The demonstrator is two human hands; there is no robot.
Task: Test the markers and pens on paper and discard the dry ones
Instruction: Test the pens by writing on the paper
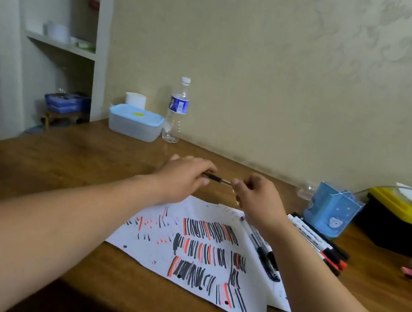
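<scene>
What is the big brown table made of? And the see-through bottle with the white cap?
The big brown table looks like wood with a smooth, slightly shiny finish: streaky grain shows and light glints off it. The see-through bottle with the white cap is probably thin clear plastic: the wall shows through it.

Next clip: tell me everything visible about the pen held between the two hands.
The pen is slim, with a dark, plastic-looking barrel and a paler end toward the right hand. It is held roughly level above the table, beyond the marked paper. The left hand grips one end, the right pinches the other. Cap state unclear.
</scene>
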